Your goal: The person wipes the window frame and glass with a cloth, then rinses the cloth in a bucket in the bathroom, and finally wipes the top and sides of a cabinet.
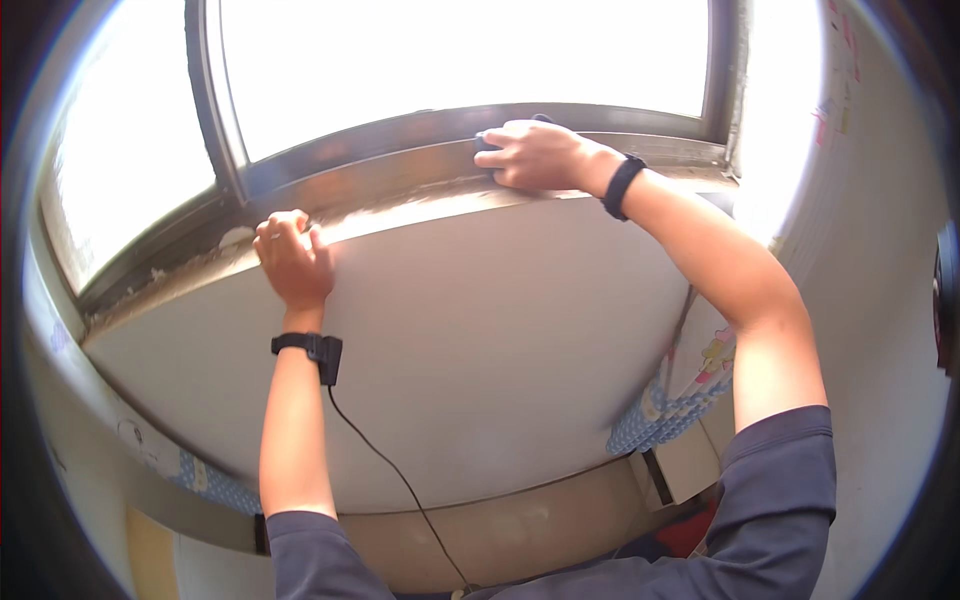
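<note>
My right hand [536, 157] is at the lower rail of the metal window frame [420, 126], with its fingers curled around a small dark object [481, 142]. Most of that object is hidden by the hand, so its kind is unclear. Lower and to the left, my left hand [294, 259] rests against the edge of the windowsill [397, 214]. Its fingers are bent and its thumb stands apart; I see nothing held in it. Beside it on the sill lies a whitish lump [236, 238].
Below the sill is a plain white wall [495, 337]. Patterned blue curtains [660, 412] hang at the right, with more blue fabric [217, 484] at the lower left. A black cable [397, 472] runs down from the black device [328, 360] on my left wrist.
</note>
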Tool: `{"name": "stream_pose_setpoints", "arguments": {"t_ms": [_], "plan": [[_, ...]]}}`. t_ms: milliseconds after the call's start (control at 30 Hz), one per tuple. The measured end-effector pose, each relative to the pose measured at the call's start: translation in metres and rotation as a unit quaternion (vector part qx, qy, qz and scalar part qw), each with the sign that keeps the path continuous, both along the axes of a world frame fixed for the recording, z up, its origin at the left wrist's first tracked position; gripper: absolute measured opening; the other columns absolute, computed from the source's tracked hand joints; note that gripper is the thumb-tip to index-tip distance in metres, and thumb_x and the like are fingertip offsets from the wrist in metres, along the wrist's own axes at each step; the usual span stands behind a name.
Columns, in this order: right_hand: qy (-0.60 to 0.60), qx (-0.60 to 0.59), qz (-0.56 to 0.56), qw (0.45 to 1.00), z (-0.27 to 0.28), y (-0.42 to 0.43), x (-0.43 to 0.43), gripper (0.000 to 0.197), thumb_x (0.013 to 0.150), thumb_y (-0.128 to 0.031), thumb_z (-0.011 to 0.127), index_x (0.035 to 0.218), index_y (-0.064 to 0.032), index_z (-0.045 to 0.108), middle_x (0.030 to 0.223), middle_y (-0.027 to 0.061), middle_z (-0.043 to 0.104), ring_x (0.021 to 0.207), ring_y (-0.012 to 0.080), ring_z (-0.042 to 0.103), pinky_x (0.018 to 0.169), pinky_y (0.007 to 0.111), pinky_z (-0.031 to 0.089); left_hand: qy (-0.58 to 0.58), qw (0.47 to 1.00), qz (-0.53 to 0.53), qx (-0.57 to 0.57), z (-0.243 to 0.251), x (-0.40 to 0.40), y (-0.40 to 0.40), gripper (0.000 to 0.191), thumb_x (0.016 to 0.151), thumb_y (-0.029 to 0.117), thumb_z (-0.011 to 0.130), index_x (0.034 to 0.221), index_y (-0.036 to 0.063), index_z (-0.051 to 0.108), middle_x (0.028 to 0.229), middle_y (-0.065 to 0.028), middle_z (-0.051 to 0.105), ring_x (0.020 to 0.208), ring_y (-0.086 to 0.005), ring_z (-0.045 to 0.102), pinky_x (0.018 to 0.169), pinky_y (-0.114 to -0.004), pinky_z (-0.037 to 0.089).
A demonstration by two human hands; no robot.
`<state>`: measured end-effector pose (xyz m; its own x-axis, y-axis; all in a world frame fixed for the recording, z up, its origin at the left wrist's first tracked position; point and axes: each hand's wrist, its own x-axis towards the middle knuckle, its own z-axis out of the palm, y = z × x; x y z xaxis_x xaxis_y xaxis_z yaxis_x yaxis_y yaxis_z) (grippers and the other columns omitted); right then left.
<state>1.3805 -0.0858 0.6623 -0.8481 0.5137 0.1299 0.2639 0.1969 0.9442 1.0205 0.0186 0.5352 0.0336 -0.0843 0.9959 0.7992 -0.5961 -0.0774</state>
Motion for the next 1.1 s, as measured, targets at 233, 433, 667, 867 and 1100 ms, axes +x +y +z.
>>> {"name": "stream_pose_setpoints", "arguments": {"t_ms": [233, 433, 667, 867, 1100], "plan": [[0.118, 0.021, -0.018, 0.993, 0.004, -0.034, 0.131, 0.002, 0.082, -0.01, 0.067, 0.082, -0.0128, 0.068, 0.118, 0.0007, 0.061, 0.113, 0.0237, 0.06, 0.09, 0.037, 0.06, 0.008, 1.0, 0.002, -0.015, -0.003, -0.003, 0.003, 0.017, 0.09, 0.02, 0.05, 0.096, 0.004, 0.053, 0.092, -0.0132, 0.055, 0.091, -0.0344, 0.054, 0.086, -0.046, 0.042], [0.137, 0.082, -0.278, 0.947, 0.001, -0.111, 0.276, 0.013, 0.083, -0.006, 0.066, 0.086, -0.012, 0.077, 0.12, 0.0001, 0.063, 0.116, 0.0232, 0.06, 0.097, 0.034, 0.056, 0.008, 1.0, -0.003, -0.022, 0.0, 0.002, -0.002, 0.017, 0.091, 0.019, 0.047, 0.094, 0.0025, 0.05, 0.092, -0.0147, 0.054, 0.09, -0.0354, 0.053, 0.086, -0.046, 0.043], [0.27, 0.084, -0.296, 0.912, -0.014, -0.126, 0.314, 0.02, 0.08, 0.002, 0.066, 0.092, -0.0093, 0.078, 0.114, 0.0033, 0.063, 0.109, 0.0243, 0.06, 0.098, 0.035, 0.055, 0.004, 0.999, 0.036, -0.036, -0.004, -0.007, 0.006, 0.014, 0.089, 0.017, 0.048, 0.094, 0.0042, 0.051, 0.092, -0.0137, 0.054, 0.089, -0.034, 0.052, 0.086, -0.046, 0.043], [0.392, 0.057, -0.292, 0.87, -0.016, -0.127, 0.306, 0.026, 0.084, 0.003, 0.067, 0.102, -0.0114, 0.079, 0.115, 0.0023, 0.063, 0.111, 0.0257, 0.061, 0.1, 0.036, 0.056, -0.007, 0.998, 0.042, -0.054, -0.004, -0.001, 0.006, 0.014, 0.089, 0.017, 0.048, 0.094, 0.0045, 0.052, 0.089, -0.0124, 0.054, 0.088, -0.0324, 0.052, 0.085, -0.045, 0.043], [0.448, 0.155, -0.05, 0.879, -0.035, -0.118, 0.197, 0.036, 0.079, 0.0, 0.076, 0.112, -0.0144, 0.078, 0.117, 0.0013, 0.062, 0.111, 0.0231, 0.06, 0.093, 0.039, 0.059, 0.01, 0.999, 0.038, -0.03, 0.0, -0.003, 0.004, 0.017, 0.089, 0.021, 0.048, 0.094, 0.0047, 0.052, 0.088, -0.0123, 0.053, 0.087, -0.0323, 0.052, 0.084, -0.045, 0.043]]}}
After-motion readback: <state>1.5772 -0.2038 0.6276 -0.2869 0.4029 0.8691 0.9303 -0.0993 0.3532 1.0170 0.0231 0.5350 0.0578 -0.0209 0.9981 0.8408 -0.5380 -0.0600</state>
